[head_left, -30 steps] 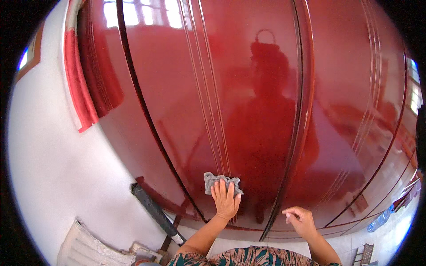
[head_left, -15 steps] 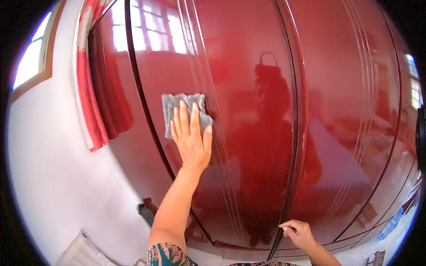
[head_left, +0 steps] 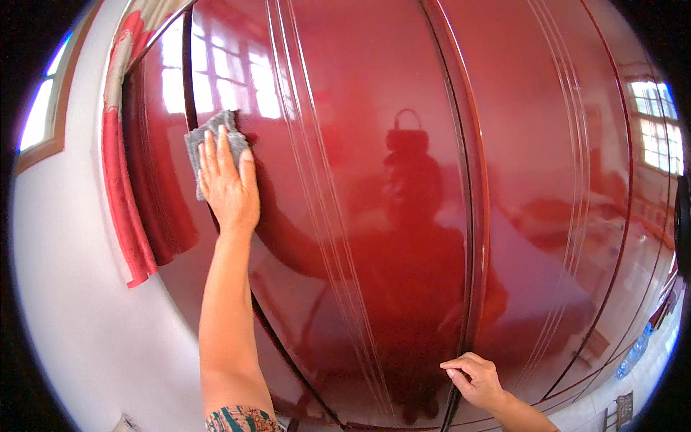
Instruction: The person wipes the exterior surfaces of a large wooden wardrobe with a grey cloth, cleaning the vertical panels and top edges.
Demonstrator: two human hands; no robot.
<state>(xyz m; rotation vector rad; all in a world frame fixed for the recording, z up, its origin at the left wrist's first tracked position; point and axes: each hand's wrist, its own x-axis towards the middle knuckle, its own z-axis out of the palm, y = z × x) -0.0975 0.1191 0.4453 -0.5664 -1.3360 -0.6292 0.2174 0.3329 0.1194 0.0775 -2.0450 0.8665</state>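
Observation:
My left hand (head_left: 229,191) presses a grey cloth (head_left: 193,155) against the glossy dark red wardrobe door (head_left: 374,93). Its fingers lie stretched over the cloth, which covers part of the dark vertical gap at the door's left side. Low at the right, my right hand (head_left: 479,381) is closed, thumb and fingers bent together beside the dark seam (head_left: 468,309) between two doors. Anything inside those fingers is hidden, and I cannot tell whether they touch the door.
A red and beige curtain (head_left: 126,209) hangs along the white wall (head_left: 65,288) at the left, near a brown-framed window (head_left: 44,108). On the floor at the lower right are a blue clear plastic bottle (head_left: 635,353) and a small dark slatted object (head_left: 620,412).
My left hand has slid the cloth up and to the left, onto the door's left gap. The right hand stays low by the seam, still closed. The view has shifted slightly.

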